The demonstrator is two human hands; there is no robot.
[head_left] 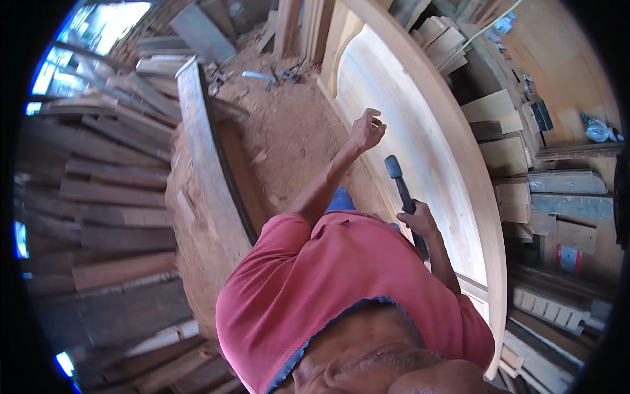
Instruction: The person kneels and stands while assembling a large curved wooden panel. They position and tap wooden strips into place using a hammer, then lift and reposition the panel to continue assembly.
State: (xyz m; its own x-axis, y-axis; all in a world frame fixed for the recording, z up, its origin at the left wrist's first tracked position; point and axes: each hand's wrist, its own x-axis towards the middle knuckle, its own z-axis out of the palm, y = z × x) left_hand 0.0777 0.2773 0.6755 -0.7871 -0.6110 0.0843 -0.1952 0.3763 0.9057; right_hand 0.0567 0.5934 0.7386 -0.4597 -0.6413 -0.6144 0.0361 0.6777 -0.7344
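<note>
My left hand [369, 130] is raised in front of a large pale wooden panel [420, 118] in a thick wooden frame [453, 98]. Its fingers are loosely bent with gaps between them, and I see nothing held in them. Lower and to the right, my right hand [422, 219] grips a dark mallet-like tool [403, 190]. The tool's thicker blue-grey end [392, 166] points up and away from me, in front of the panel. Its exact kind is hard to make out. The panel stands on edge along my right side.
On my left, a long weathered beam [203, 138] runs beside reddish sawdust-covered ground [282, 131]. Stacked planks [125, 197] fill the far left. Behind the panel lie wood offcuts [502, 154] and a wooden board [558, 59]. A pale tool-like object [258, 76] lies on the ground ahead.
</note>
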